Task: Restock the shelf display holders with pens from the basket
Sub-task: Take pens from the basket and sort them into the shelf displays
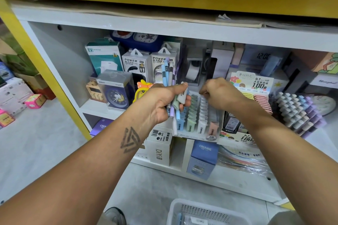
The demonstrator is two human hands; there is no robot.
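Boxed power banks point(136, 64) and tape dispenser point(193, 71) are crowding behind the display holder point(196, 117). Shelf board point(164, 29) is capping headroom. Front approach is staying open above the basket point(203, 212).

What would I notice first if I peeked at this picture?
First, the left hand in the middle, gripping a bunch of pastel pens that stick up above its fingers. Just right of it, the right hand reaches with bent fingers over a display holder of blue, green, white and pink packs on the shelf. A white basket sits on the floor at the bottom.
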